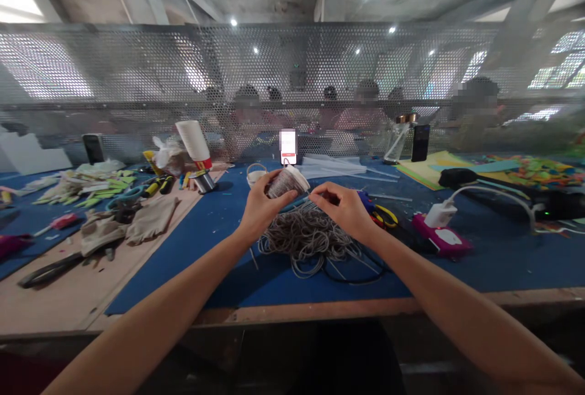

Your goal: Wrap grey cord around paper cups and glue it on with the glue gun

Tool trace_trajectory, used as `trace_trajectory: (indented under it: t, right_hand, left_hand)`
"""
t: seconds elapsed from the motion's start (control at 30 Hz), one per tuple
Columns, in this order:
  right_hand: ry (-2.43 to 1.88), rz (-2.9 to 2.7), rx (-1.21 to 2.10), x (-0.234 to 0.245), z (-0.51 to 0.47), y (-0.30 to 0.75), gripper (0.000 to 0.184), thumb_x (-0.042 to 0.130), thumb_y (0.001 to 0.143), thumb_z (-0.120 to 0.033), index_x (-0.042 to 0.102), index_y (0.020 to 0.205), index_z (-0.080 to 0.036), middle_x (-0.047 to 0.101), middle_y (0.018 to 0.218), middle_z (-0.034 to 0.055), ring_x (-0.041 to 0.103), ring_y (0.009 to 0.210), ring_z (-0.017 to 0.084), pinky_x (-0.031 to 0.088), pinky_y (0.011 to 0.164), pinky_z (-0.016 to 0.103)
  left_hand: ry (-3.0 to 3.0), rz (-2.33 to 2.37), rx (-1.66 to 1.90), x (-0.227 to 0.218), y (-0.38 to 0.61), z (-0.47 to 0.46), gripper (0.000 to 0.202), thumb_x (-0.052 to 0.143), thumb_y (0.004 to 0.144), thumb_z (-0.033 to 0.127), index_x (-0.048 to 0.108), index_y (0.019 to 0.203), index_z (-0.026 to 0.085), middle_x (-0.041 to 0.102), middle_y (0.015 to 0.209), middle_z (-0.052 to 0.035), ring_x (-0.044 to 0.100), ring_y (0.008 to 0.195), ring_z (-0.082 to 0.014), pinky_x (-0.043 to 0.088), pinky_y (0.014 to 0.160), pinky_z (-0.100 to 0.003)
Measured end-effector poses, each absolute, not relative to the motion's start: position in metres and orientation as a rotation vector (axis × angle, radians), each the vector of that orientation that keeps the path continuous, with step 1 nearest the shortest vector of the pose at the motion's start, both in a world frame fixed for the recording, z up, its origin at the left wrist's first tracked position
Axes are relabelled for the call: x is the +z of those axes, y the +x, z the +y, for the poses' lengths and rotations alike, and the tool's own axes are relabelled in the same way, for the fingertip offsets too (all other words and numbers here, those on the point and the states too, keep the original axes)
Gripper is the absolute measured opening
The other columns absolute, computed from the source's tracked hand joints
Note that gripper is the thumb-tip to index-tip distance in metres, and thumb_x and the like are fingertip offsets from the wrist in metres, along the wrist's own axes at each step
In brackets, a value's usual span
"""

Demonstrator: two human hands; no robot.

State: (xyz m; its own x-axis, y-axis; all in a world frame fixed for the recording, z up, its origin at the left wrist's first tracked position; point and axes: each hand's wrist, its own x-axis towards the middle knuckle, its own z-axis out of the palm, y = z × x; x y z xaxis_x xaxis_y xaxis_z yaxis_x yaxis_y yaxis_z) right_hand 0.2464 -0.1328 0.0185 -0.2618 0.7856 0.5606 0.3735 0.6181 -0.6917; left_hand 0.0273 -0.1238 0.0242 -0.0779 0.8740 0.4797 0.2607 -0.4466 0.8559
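Observation:
My left hand (256, 205) is wrapped round a tilted cup (287, 183) that has grey cord wound about its side and a white rim showing at the right. Close to that rim, the thumb and fingers of my right hand (342, 205) are pinched together on what looks like a strand of the grey cord; the fingers partly hide it. A tangled heap of loose grey cord (308, 236) lies on the blue mat (183, 273) below both hands. Just behind my left hand stands a small pale cup-shaped basket (255, 174) with a handle.
Pliers with yellow handles (386, 217) and a magenta power bank (441, 238) lie to the right. At the left are stacked paper cups (192, 140), gloves (153, 219) and cutters (50, 270). A lit phone (288, 144) stands ahead, before a perforated screen (297, 60).

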Motion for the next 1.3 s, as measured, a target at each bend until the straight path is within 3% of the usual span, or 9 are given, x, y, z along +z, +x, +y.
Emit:
trace_trajectory:
  t: [0.17, 0.9, 1.3]
  right_hand:
    - [-0.922, -1.898, 0.514, 0.021, -0.134, 0.247, 0.024, 0.062, 0.098, -0.047, 0.074, 0.094, -0.026, 0.066, 0.076, -0.0002, 0.053, 0.066, 0.015, 0.04, 0.066, 0.029]
    - [-0.937, -1.938, 0.397, 0.02, -0.132, 0.248, 0.022, 0.062, 0.097, -0.04, 0.075, 0.092, -0.022, 0.065, 0.071, -0.0017, 0.052, 0.062, 0.012, 0.039, 0.064, 0.027]
    - [-0.972, -1.956, 0.396, 0.02, -0.13, 0.25, 0.02, 0.062, 0.096, -0.038, 0.074, 0.091, -0.023, 0.066, 0.07, -0.0019, 0.055, 0.063, 0.013, 0.04, 0.065, 0.028]
  left_hand:
    - [1.689, 1.218, 1.558, 0.022, 0.027, -0.122, 0.063, 0.087, 0.071, 0.036, 0.069, 0.128, 0.019, 0.07, 0.117, -0.0107, 0.064, 0.108, -0.0287, 0.051, 0.1, -0.043]
    - [1.686, 1.194, 1.538, 0.013, 0.023, -0.114, 0.068, 0.085, 0.073, 0.045, 0.067, 0.133, 0.017, 0.071, 0.121, -0.0125, 0.066, 0.112, -0.0314, 0.052, 0.102, -0.049]
    - [1.649, 1.164, 1.519, 0.018, 0.026, -0.118, 0.068, 0.086, 0.072, 0.044, 0.068, 0.131, 0.015, 0.072, 0.119, -0.012, 0.066, 0.108, -0.0296, 0.052, 0.098, -0.045]
